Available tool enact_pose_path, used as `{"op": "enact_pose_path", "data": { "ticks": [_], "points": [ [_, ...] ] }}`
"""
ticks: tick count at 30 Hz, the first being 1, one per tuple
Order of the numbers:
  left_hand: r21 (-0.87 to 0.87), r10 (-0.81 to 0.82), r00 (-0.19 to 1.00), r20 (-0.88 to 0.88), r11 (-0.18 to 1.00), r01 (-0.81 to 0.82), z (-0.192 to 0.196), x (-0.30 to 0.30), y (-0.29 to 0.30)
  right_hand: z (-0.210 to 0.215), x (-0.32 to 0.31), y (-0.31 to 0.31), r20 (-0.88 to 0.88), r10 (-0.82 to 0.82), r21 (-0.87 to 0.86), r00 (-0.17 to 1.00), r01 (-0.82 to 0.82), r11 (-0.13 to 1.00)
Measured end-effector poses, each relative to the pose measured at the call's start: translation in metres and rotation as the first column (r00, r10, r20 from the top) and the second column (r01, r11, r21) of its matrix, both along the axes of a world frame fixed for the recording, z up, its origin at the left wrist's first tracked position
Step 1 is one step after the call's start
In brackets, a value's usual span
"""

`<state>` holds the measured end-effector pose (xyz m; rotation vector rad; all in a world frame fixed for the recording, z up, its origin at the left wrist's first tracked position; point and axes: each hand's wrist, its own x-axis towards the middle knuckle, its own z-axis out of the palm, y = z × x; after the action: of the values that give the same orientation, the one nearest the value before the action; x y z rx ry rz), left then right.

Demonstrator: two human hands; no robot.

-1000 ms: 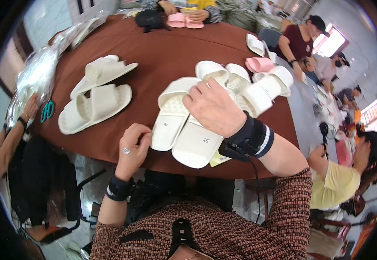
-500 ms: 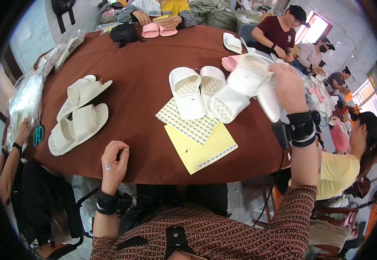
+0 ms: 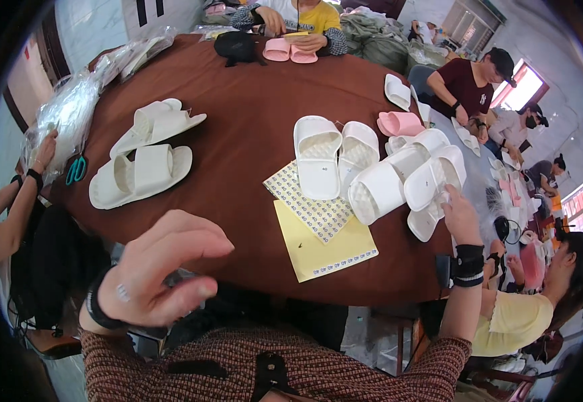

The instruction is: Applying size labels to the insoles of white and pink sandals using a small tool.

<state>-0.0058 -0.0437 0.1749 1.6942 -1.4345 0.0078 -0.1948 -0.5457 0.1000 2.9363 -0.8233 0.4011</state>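
My left hand (image 3: 160, 268) is raised close to the camera over the near table edge, fingers loosely curled and apart, with nothing in it. My right hand (image 3: 453, 213) reaches to the right edge of the round brown table (image 3: 238, 100) and grips a white slipper (image 3: 431, 182) in a stack of white slippers (image 3: 380, 191). A pair of white slippers (image 3: 318, 155) lies soles-down in the middle. In front of the pair lie a white sticker sheet (image 3: 305, 204) and a yellow sheet (image 3: 321, 249) edged with small stickers.
Two more pairs of white slippers (image 3: 140, 175) lie at the left. Teal scissors (image 3: 75, 169) and clear plastic bags (image 3: 70, 110) are at the left edge. A pink slipper (image 3: 402, 124) lies behind the stack. Several other people sit around the table.
My right hand has set the white slippers lower at the table's right edge. My left hand has risen from the table edge toward the camera.
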Motion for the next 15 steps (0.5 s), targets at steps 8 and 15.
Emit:
{"op": "enact_pose_path", "data": {
  "ticks": [8, 15],
  "points": [
    [-0.045, -0.017, 0.993, 0.119, 0.999, 0.023, 0.069, -0.028, -0.015, 0.026, -0.019, 0.022, -0.140, 0.113, 0.011, 0.984, -0.113, 0.994],
    [0.085, 0.324, 0.890, 0.321, 0.926, -0.368, 0.089, -0.037, -0.021, 0.097, -0.017, 0.125, 0.258, 0.257, -0.021, 0.931, -0.261, 0.965]
  ]
}}
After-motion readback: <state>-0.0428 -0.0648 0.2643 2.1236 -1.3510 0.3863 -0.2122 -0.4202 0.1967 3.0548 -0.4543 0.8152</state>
